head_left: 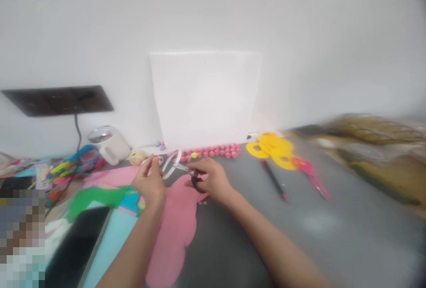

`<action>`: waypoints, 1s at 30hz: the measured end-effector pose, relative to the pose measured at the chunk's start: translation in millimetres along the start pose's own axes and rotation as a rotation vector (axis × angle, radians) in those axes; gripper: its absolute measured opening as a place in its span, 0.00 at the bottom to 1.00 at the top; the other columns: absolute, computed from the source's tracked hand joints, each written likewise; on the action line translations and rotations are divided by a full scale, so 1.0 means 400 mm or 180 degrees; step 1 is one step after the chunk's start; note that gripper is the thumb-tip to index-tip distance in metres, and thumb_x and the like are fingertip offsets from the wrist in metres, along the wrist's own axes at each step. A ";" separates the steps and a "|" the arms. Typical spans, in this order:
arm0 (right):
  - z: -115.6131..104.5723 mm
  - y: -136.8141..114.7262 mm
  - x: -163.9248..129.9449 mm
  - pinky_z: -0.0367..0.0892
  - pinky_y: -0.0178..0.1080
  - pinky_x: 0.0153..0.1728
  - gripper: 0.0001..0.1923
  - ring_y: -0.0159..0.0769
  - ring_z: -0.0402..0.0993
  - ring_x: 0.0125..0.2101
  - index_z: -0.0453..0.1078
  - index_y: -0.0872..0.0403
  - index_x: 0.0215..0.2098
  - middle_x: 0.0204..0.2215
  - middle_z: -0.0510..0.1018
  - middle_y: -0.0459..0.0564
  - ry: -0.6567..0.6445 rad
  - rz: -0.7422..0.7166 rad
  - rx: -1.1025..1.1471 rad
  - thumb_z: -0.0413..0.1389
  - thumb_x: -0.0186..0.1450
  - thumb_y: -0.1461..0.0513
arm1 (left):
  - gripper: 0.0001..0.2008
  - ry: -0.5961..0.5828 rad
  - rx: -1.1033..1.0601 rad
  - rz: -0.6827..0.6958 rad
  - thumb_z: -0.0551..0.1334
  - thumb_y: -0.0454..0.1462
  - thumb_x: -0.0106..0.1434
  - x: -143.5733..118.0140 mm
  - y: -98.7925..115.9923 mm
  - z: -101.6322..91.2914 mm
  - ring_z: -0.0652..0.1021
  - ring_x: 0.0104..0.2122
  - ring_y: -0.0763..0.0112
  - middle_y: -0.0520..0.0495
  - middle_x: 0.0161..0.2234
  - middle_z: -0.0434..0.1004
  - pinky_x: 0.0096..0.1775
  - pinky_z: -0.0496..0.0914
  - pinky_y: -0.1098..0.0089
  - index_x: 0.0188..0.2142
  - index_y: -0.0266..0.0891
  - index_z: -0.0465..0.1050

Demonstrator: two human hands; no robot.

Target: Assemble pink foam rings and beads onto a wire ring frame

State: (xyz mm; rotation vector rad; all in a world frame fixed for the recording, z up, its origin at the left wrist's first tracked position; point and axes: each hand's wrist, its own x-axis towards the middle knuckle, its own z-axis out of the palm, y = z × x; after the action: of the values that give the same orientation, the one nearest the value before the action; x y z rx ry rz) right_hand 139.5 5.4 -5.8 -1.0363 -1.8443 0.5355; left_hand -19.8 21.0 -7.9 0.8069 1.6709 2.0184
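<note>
Above the grey table, my left hand (149,179) pinches a thin white strip (169,170) that curves into a loop, blurred at its edges. My right hand (213,179) is closed around the dark handles of a pair of scissors (183,168). Their metal blades point left and meet the loop; whether they touch it I cannot tell. Under both hands lies a pink scalloped paper shape (171,234). Behind them, rows of small pink pieces (216,151) run along the wall, with one yellow piece (194,155) among them.
A white board (206,97) leans on the wall. Yellow paper rings (273,148), pink scissors (311,175) and a dark pen (274,181) lie at right. At left are a phone (80,243), coloured sheets (96,197), a white device (111,146) and a cable (78,130).
</note>
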 end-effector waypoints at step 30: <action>-0.085 0.046 0.019 0.62 0.34 0.35 0.23 0.37 0.64 0.37 0.73 0.51 0.39 0.31 0.76 0.47 -0.0625 -0.0250 -0.0531 0.54 0.48 0.74 | 0.16 -0.1372 0.0387 -0.0137 0.66 0.42 0.48 -0.035 0.049 0.000 0.79 0.24 0.65 0.44 0.33 0.80 0.23 0.70 0.73 0.36 0.36 0.78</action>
State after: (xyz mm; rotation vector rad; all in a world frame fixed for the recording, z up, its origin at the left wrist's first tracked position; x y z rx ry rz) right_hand 175.5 19.6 1.0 -1.0460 -2.1234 0.4558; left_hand -8.1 8.0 8.7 1.1429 1.5498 1.5814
